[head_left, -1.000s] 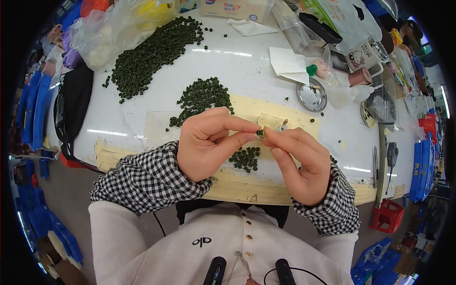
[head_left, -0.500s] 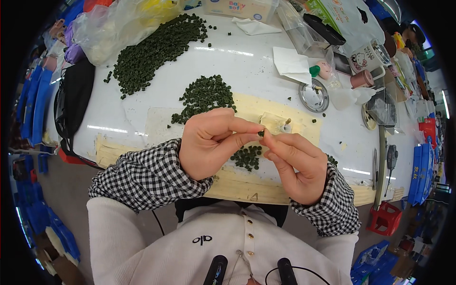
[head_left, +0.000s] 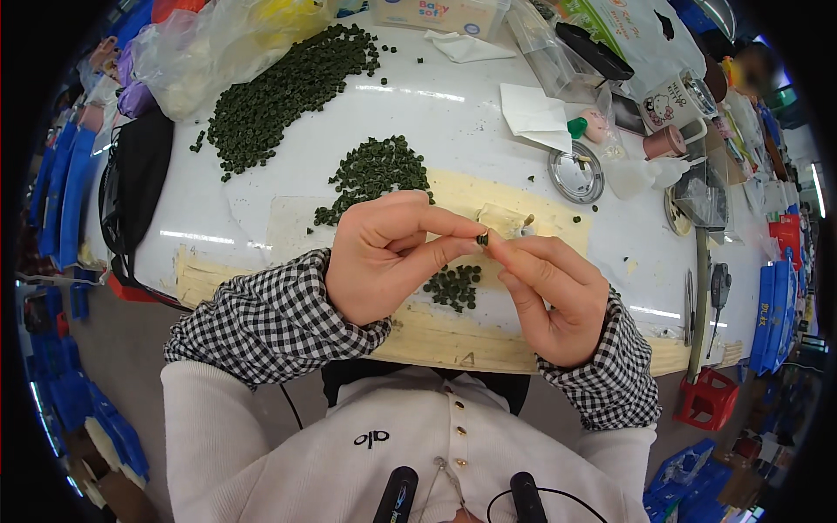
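Note:
Between my fingertips, above the near middle of the table, is a small dark green piece, partly covered by the fingers. My left hand pinches it between thumb and forefinger. From the other side my right hand meets it with its forefinger tip, its thumb tip showing lower down. Just below the hands lies a small group of similar green pieces. A larger heap sits beyond my left hand, and the biggest pile spreads at the far left.
Beyond my fingers, a yellowish block with a short peg stands on yellow sheeting. Farther right are a round metal lid, white tissue, a mug and a thread spool. Plastic bags and a black cloth item lie left.
My right hand has shifted slightly right, and its thumb has moved a little away from the left fingertips. The small green piece stays at my fingertips, slightly turned.

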The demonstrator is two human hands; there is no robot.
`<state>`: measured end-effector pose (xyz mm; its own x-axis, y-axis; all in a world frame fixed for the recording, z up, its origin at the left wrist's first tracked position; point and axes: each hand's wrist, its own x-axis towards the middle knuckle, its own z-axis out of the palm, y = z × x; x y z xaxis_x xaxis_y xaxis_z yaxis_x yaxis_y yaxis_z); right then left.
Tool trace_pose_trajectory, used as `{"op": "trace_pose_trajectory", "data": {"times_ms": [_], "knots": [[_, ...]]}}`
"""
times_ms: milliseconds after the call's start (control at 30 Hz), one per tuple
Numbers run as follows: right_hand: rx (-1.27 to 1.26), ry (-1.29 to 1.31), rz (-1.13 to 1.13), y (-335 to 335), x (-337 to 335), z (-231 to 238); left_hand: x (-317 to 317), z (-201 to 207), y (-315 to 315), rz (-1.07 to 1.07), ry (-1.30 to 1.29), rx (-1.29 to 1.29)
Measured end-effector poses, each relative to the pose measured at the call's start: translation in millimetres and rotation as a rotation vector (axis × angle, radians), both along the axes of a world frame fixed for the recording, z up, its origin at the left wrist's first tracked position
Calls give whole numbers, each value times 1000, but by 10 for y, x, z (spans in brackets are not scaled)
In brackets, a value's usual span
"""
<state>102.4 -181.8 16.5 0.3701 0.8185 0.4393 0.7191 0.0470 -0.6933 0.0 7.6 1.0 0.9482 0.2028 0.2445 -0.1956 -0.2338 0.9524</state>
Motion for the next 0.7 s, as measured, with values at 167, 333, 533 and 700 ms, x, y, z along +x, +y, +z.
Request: {"op": "trace_pose_trajectory", "data": {"times_ms": [167, 333, 533, 700], "knots": [[-23, 34, -9, -16, -9, 13, 10, -6, 2, 12, -31, 17], [-27, 50, -5, -16, -9, -2, 5, -12, -2, 17, -26, 10], [-26, 65, -8, -16, -13, -3, 3, -4, 4, 14, -15, 26], [-26, 21, -20, -23, 6, 17, 5, 30, 1, 5, 4, 34]]}}
